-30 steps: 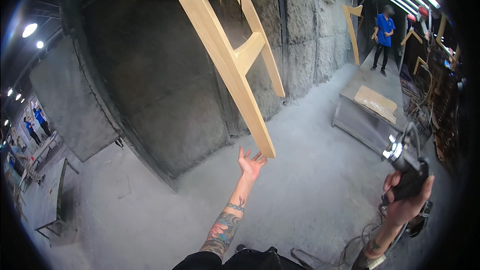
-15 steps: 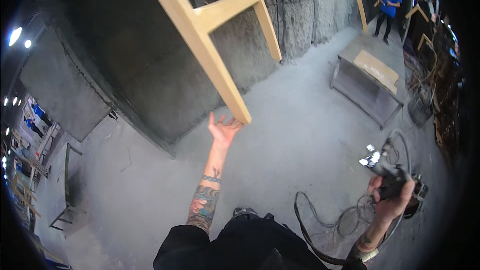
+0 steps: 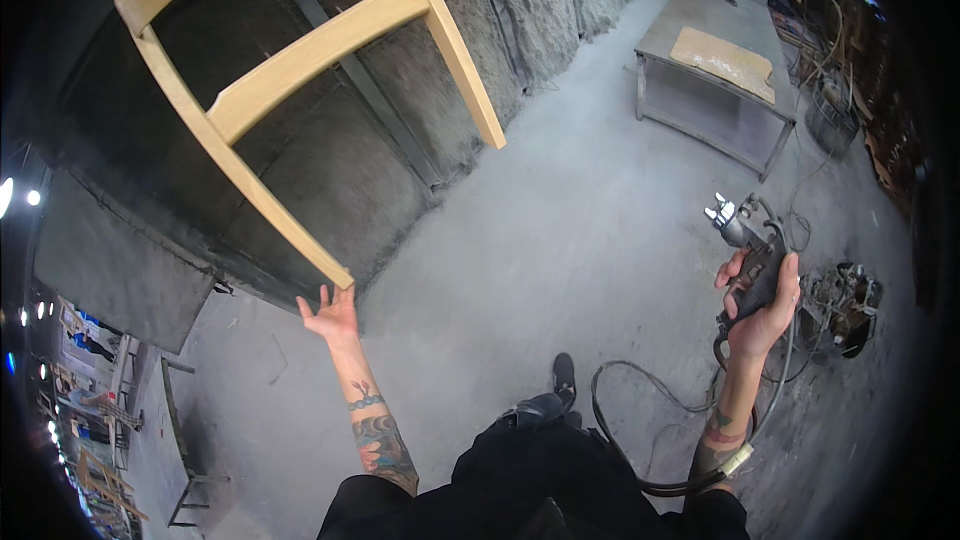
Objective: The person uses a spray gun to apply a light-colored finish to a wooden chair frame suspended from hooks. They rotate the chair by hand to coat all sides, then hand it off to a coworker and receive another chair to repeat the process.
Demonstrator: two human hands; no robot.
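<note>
A pale wooden chair frame (image 3: 300, 60) hangs tilted in the air in front of a dark grey wall. My left hand (image 3: 330, 318) reaches up with fingers spread, its fingertips at the lower end of one long chair leg. My right hand (image 3: 758, 302) is closed around the grip of a dark spray gun (image 3: 745, 240), held out to the right above the floor. A black hose (image 3: 640, 410) loops from the gun down past my legs.
A low grey metal table (image 3: 715, 90) with a tan board on it stands at the upper right. A person in blue stands far behind it. Cables and a metal item (image 3: 835, 300) lie on the floor at right. A dark metal stand (image 3: 180, 440) is at lower left.
The view has tilted down, so the chair frame and my left hand sit further left. My right hand with the spray gun has risen. The left hand stays at the chair leg's end.
</note>
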